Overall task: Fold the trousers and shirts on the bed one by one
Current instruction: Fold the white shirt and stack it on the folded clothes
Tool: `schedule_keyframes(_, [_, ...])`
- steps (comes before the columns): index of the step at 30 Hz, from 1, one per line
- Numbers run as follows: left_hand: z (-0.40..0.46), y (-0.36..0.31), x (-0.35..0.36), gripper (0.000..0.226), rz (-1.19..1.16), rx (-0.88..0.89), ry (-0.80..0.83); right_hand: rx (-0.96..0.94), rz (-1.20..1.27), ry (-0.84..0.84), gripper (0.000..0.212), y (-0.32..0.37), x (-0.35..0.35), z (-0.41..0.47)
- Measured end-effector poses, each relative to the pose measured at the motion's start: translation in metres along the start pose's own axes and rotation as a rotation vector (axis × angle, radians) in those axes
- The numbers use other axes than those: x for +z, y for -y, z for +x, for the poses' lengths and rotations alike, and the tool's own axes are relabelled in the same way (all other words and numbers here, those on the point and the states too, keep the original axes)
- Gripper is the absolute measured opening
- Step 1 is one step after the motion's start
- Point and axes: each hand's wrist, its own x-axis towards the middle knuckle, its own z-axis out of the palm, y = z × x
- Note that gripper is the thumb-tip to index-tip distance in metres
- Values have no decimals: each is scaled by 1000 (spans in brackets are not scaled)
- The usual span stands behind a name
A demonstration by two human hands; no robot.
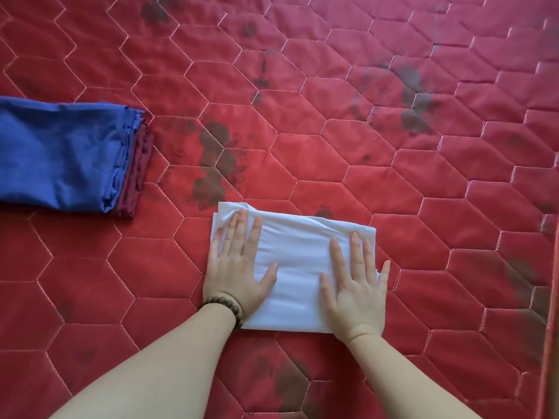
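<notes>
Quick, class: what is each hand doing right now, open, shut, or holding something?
Left hand: open, fingers straight, pressing flat on the folded white cloth garment.
Right hand: open, fingers spread, pressing flat on the same garment.

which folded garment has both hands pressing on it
The white garment near the person. The left hand and right hand lie flat on it. The blue garment, stacked on a dark red one, lies untouched off to the left.

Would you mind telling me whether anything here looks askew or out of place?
Little stands out. The white garment lies folded under both flat hands, left hand and right hand, though its far-left corner is slightly rumpled. The blue garment sits neatly on a maroon one. The bed cover has dark patches.
</notes>
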Motion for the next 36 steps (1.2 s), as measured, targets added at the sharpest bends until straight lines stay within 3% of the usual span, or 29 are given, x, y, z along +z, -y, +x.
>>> schedule_keyframes(4, [0, 0, -2, 85, -1, 2, 9, 25, -5, 82, 60, 4, -11, 0])
schedule_keyframes(7, [-1, 1, 0, 85, 4, 4, 31, 102, -48, -139, 54, 25, -22, 6])
schedule_keyframes(9, [-1, 2, 0, 82, 4, -1, 41, -9, 18, -262, 51, 63, -20, 17])
schedule_keyframes(12, [-1, 0, -2, 70, 18, 1, 6, -205, 260, -16, 51, 104, -5, 30])
schedule_keyframes(17, [-2, 3, 1, 76, -15, 18, -3, -54, -110, 72, 58, 32, 2, 34])
schedule_keyframes(20, [-1, 3, 2, 77, -12, 26, -12, 108, -192, 6, 57, 11, -7, 33])
schedule_keyframes(22, [-1, 4, 4, 77, -5, 21, -20, 187, -142, -95, 57, 22, -8, 28])
schedule_keyframes(26, [-2, 4, 6, 78, -7, 27, -32, -98, -40, -1, 59, 37, 2, 0])
schedule_keyframes(32, [-2, 2, -11, 76, -189, 6, -8, -15, -50, 59, 56, 0, -8, -9])
schedule_keyframes(34, [-7, 7, -18, 73, -323, -81, -58, -5, 105, -20, 56, -1, -15, -10])
schedule_keyframes(36, [-17, 18, -23, 64, -310, -202, -172, 118, 237, -149, 58, -7, -24, -11])
